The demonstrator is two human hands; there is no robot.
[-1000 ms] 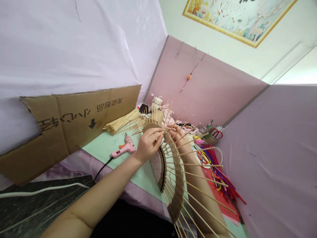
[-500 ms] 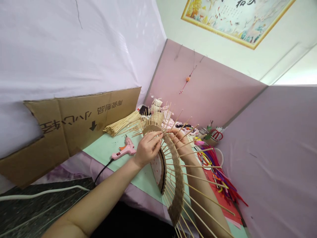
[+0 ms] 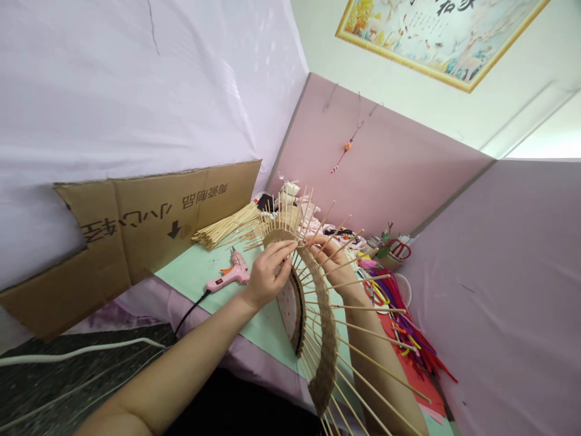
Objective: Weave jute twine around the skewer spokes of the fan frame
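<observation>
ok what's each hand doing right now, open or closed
Left hand: closed, holding the brown band.
Right hand: at the same band, grip cannot be told.

- A single view looks from the person's head, forward and down.
- It sits quite near: the left hand [image 3: 269, 274] and right hand [image 3: 336, 276] fall around the middle.
- The desk [image 3: 190, 269] slants across the lower half.
- Its wide field reaches up to the pink wall [image 3: 318, 145] and framed picture [image 3: 436, 45], farther off.

Brown band [image 3: 328, 330], pink glue gun [image 3: 228, 278]
</observation>
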